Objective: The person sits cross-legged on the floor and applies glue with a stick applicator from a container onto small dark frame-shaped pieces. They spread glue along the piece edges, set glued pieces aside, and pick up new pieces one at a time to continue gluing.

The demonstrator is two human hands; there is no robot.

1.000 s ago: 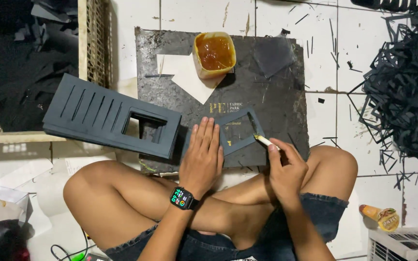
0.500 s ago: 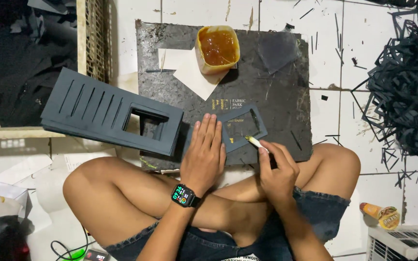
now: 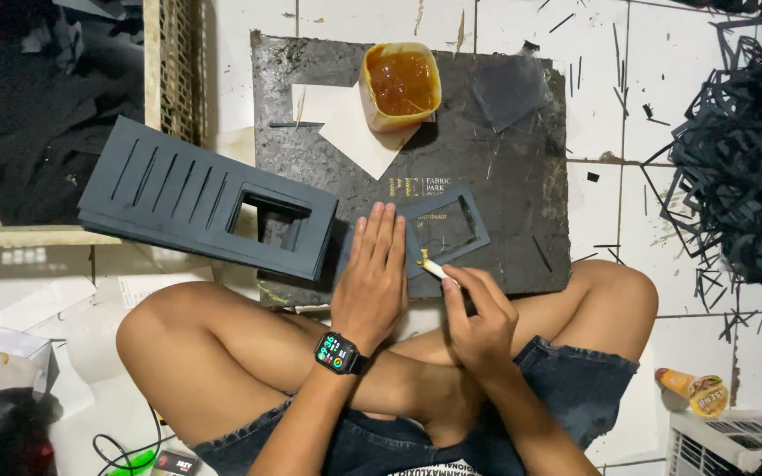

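Note:
I sit cross-legged on a tiled floor. My left hand (image 3: 370,275), with a smartwatch on the wrist, lies flat with fingers together on a small dark grey frame piece (image 3: 447,227) that rests on a black work mat (image 3: 522,194). My right hand (image 3: 478,313) pinches a small pale stick (image 3: 434,269) whose tip touches the frame's near edge beside my left fingers. A tub of amber glue (image 3: 401,84) stands at the mat's far side on a white paper sheet (image 3: 350,128).
A larger dark slotted panel (image 3: 205,198) with a rectangular cut-out lies left of the mat. A heap of black offcuts (image 3: 743,176) fills the right. A wooden mesh frame (image 3: 174,70) and dark scraps sit far left. A small tube (image 3: 690,388) lies at lower right.
My right hand with the stick has slid left along the frame's near edge toward my left hand. My left hand stays pressed on the frame.

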